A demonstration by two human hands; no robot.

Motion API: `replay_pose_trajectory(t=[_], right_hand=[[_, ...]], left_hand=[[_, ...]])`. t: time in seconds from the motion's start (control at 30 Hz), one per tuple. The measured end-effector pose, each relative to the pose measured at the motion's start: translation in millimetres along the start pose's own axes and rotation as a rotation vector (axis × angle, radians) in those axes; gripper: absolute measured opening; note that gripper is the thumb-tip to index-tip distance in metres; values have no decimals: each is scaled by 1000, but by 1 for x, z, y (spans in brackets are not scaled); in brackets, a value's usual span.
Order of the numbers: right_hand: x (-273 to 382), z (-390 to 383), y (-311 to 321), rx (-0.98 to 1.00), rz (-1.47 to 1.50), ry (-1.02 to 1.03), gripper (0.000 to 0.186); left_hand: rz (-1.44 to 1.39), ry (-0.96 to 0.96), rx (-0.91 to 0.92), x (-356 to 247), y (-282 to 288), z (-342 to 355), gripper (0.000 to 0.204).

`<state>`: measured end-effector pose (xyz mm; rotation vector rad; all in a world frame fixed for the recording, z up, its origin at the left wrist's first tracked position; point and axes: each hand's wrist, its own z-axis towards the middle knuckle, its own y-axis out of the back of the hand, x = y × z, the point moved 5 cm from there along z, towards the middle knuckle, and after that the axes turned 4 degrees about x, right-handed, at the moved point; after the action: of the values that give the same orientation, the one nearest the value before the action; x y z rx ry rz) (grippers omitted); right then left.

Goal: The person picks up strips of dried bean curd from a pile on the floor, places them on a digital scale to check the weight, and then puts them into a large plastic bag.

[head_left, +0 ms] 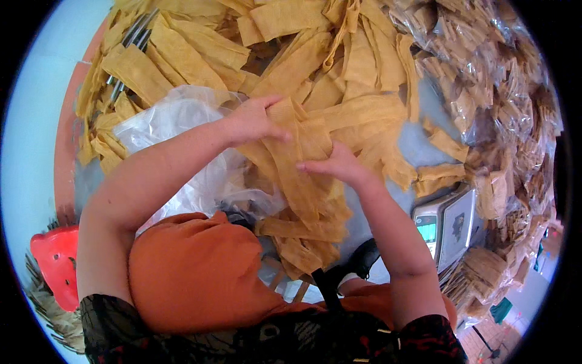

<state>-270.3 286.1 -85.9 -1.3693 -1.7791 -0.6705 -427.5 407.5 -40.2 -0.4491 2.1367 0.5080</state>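
Dark, red-flecked patterned cloth of the person's top (pixel 254 340) runs along the lower edge, with orange fabric trousers (pixel 194 273) spread just beyond it. Both bare forearms reach forward over the lap to a bundle of flat, crinkled, ochre-yellow strips (pixel 306 139), held at the middle of the view. The left hand (pixel 257 118) grips the bundle's left edge, its thumb on the near face and its index finger along the top. The right hand (pixel 339 164) holds the right side, thumb laid across the front; its other fingers are clamped behind, mostly hidden.

Loose ochre-yellow strips (pixel 351 54) lie heaped beyond the hands, and more hang or lie below the bundle. Left of it, partly beneath the left forearm, sits a crumpled, clear plastic bag (pixel 182 118). Near the right forearm stands a pale, flat-topped weighing scale (pixel 445 227) with a greenish display. Along the right side rise stacked brownish packs in clear plastic wrap (pixel 509 115). A glossy red plastic object (pixel 57 261) is at the far left.
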Motion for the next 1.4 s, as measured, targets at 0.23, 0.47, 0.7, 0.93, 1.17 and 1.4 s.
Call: replay_pose_trajectory(t=[0.23, 0.47, 0.7, 0.93, 1.17, 1.4], right_hand=[[33, -35, 6, -60, -56, 17, 54], [67, -16, -23, -101, -546, 144, 58], [68, -2, -59, -5, -656, -48, 63], [111, 17, -113, 266, -600, 370, 65], [69, 69, -196, 331, -639, 155, 63], [70, 49, -121, 334, -688, -11, 56]], left_hand=[[779, -480, -328, -75, 10, -64, 71], [873, -84, -681, -33, 47, -150, 77], [561, -96, -303, 29, 47, -138, 47], [-167, -394, -172, -34, 38, -148, 28], [-332, -159, -111, -18, 39, -117, 29], [-201, -49, -140, -13, 74, -131, 35]])
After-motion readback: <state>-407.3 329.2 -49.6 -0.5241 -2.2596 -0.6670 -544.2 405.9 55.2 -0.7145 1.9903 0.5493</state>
